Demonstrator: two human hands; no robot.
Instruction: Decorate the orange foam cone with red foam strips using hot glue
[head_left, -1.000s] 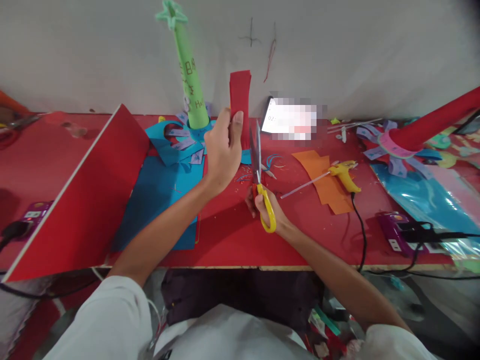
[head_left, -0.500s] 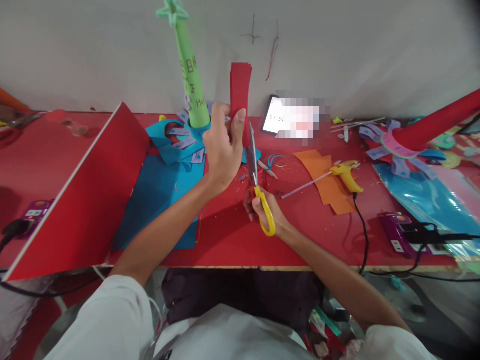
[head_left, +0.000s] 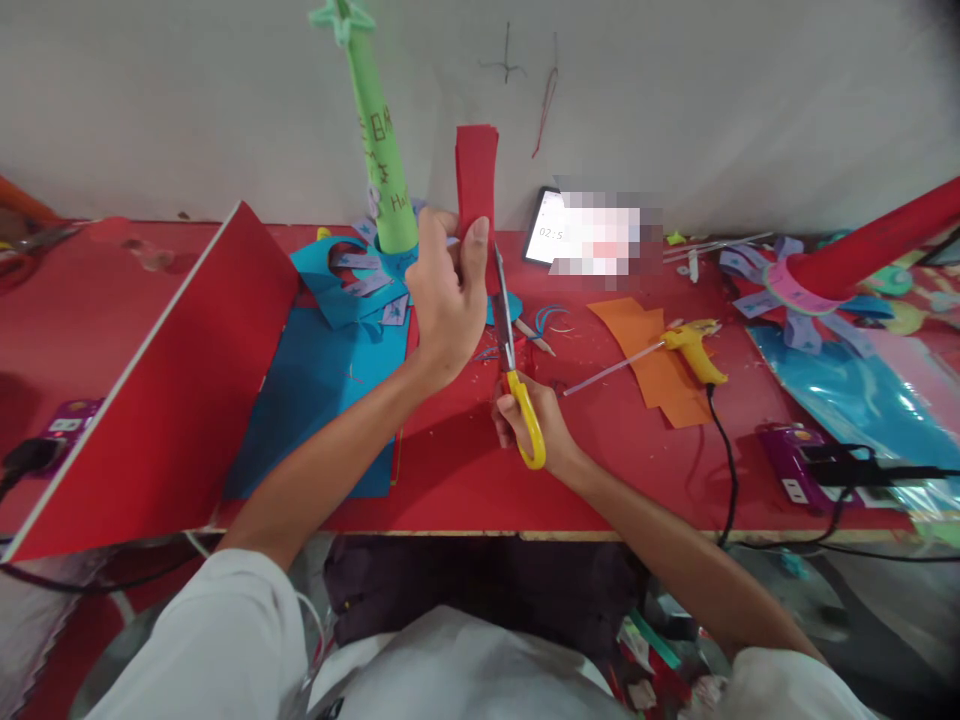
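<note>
A person at a workbench wears a plain white shirt (head_left: pixel 465 672) with short sleeves; the left sleeve (head_left: pixel 225 630) is wide and loose, creased in soft folds, its hem ending near the elbow; the right sleeve (head_left: pixel 787 682), cut off at the bottom of the view, is of the same pale cloth; a small dark mark (head_left: pixel 332 708) sits low on the shirt front, too little of it showing to read; dark, purplish cloth (head_left: pixel 480 580), apparently trousers, covers the lap; both forearms are slender and bare; the left hand (head_left: pixel 450 300) and right hand (head_left: pixel 546 418) are bare too, slim-fingered.
</note>
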